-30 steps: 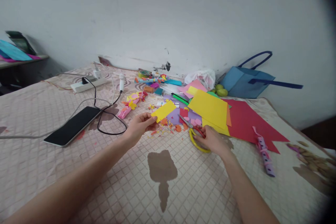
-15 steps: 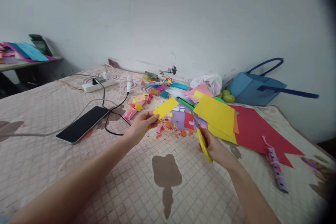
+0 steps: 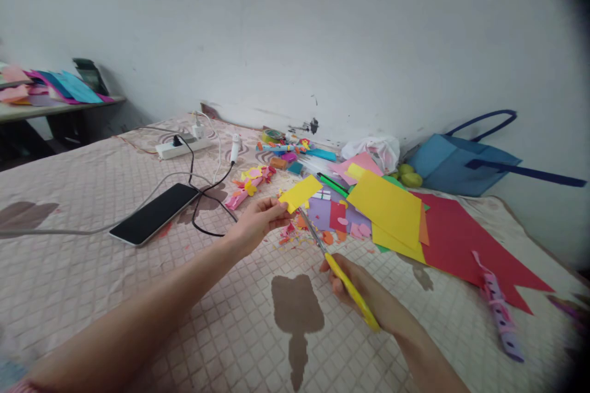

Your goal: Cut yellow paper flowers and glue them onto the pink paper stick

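Between the thumb and fingers of my left hand is a small yellow paper strip, held up above the bed-like quilted surface. My right hand grips yellow-handled scissors, their blades pointing up and left. The blade tips lie just below the lower edge of the strip; whether they touch it I cannot tell. Beneath and behind the strip are paper scraps in orange, red and pink, and a purple sheet. Larger yellow sheets lie to the right.
A black-screened phone or tablet and cables lie at left, near a white power strip. A red sheet, a rolled purple paper piece and a blue bag are at right. A wall stands behind.
My right hand has brought the scissors left and their blades close to the yellow strip. My left hand still holds the strip. The view has shifted slightly.
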Demonstrator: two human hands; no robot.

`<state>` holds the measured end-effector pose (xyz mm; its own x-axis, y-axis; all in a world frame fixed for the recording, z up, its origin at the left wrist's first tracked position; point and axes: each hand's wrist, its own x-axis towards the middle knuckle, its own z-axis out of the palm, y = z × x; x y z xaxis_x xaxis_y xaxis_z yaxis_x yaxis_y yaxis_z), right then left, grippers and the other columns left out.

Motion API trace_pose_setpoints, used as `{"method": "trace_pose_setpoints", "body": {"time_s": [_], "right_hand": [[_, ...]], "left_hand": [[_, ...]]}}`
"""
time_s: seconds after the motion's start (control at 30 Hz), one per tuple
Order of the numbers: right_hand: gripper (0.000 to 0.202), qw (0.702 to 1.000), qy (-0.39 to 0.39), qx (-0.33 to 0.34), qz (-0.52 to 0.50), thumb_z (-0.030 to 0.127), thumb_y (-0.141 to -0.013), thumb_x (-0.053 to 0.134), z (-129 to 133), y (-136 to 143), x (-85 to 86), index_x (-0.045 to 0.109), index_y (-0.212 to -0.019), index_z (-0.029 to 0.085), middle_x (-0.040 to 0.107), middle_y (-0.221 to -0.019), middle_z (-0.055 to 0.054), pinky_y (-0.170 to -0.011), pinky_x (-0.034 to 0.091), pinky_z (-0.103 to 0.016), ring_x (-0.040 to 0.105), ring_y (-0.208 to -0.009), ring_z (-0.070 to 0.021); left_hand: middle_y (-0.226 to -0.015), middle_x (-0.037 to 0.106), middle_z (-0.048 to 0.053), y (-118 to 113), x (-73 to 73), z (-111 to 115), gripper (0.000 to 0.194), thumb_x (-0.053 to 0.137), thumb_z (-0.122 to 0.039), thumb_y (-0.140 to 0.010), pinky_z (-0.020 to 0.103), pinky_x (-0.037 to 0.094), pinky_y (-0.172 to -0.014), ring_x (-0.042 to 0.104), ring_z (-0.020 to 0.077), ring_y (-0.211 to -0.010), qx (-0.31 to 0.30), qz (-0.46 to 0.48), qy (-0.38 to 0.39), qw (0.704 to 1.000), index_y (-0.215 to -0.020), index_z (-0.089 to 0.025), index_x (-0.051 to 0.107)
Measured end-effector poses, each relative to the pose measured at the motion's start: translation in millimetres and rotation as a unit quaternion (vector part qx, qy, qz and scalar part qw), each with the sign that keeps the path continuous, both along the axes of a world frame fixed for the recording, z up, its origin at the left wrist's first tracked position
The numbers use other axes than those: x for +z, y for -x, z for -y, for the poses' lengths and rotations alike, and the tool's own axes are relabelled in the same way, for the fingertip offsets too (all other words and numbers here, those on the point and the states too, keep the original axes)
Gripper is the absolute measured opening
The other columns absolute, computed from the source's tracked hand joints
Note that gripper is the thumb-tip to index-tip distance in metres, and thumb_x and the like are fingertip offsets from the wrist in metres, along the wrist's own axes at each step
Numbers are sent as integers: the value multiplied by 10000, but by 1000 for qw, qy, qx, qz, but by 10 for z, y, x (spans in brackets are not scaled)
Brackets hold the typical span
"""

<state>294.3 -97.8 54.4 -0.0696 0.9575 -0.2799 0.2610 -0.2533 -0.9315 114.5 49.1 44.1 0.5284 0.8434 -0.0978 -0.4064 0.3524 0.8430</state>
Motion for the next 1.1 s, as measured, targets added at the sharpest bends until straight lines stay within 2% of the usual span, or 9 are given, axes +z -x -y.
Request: {"method": "trace_pose_setpoints", "body": {"time_s": [0.17,0.4,0.6,0.77,1.1], "right_hand": [[423,999,19,9,-34,599,-713,521,23,56,69,475,-865,206,391,-600,52,-485,230,-235,305,-496,-91],[463,994,55,-11,-89,638,-667,555,15,128,54,486,-823,207,393,-640,39,-524,286,-238,333,-539,-97],[647,998,14,10,-53,768,-601,521,26,109,34,484,-881,187,391,-639,46,-493,269,-225,301,-522,-82],[673,1000,-5,28,-1,787,-632,467,37,89,-2,497,-925,182,397,-651,42,-489,283,-227,316,-521,-83],[697,1000,-7,26,-10,810,-600,466,17,103,-34,499,-911,187,362,-624,54,-469,265,-222,287,-502,-76]], "left_hand": [[-720,666,30,-16,24,56,152,667,-178,-745,227,523,-701,661,112,-682,-13,-18,6,1000,-721,-124,528],[-719,673,38,-36,-14,97,179,676,-192,-738,235,534,-699,680,142,-703,-40,-19,-3,999,-724,-129,509],[-722,662,30,-41,-16,94,206,700,-207,-713,235,532,-712,674,136,-707,-41,-17,-6,999,-727,-129,511],[-731,666,39,-45,-27,97,219,708,-231,-704,252,530,-743,668,131,-709,-50,-16,-13,999,-725,-124,518],[-717,647,18,-53,0,124,255,731,-261,-671,263,524,-734,651,117,-682,-46,-18,-30,998,-686,-127,515]]}}
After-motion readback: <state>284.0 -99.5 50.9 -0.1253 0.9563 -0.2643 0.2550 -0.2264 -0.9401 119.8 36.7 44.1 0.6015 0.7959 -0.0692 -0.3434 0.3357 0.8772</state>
